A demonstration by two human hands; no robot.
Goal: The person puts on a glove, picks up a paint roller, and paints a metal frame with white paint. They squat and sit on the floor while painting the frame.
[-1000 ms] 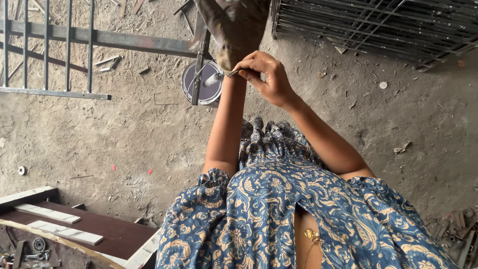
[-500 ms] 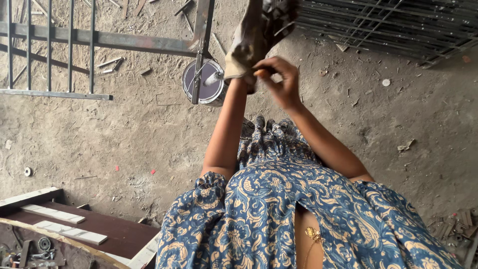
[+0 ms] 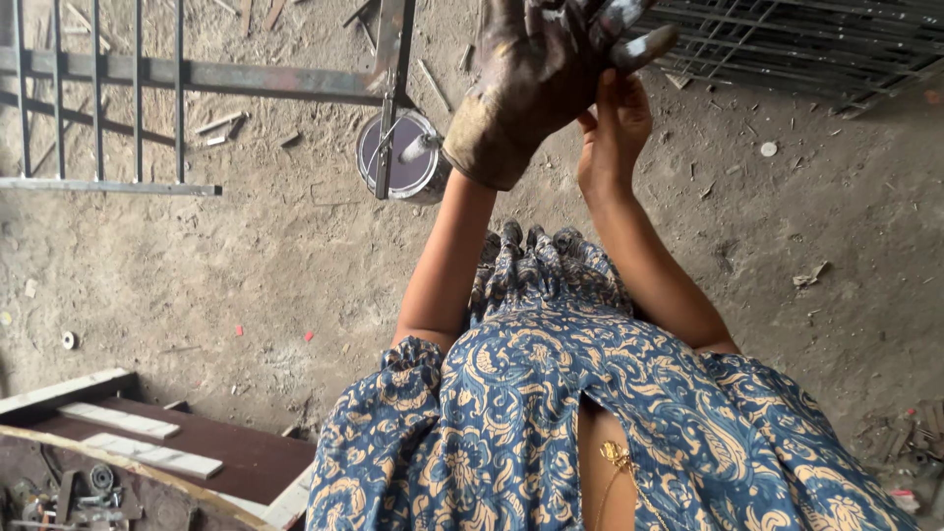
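Open paint can [image 3: 401, 157] on dirt floor, under grey metal grille [image 3: 197, 79], brush handle resting inside. Wire mesh [image 3: 806, 39] upper right; wooden tray [image 3: 147, 442] lower left. Left hand [image 3: 541, 79] in paint-stained glove [image 3: 492, 147], fingers spread. Bare right hand [image 3: 612, 128] touching glove's palm side. Since previous frame: gloved hand raised nearer camera, fingers opened.

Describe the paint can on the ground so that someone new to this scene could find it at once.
Start at the grey metal bar frame lying on the dusty ground at upper left and follow its long rail rightward to its end. Just below sits the small round metal paint can, open, with dark purplish paint inside. It is the only round container there, just left of the paint-smeared gloved left hand.
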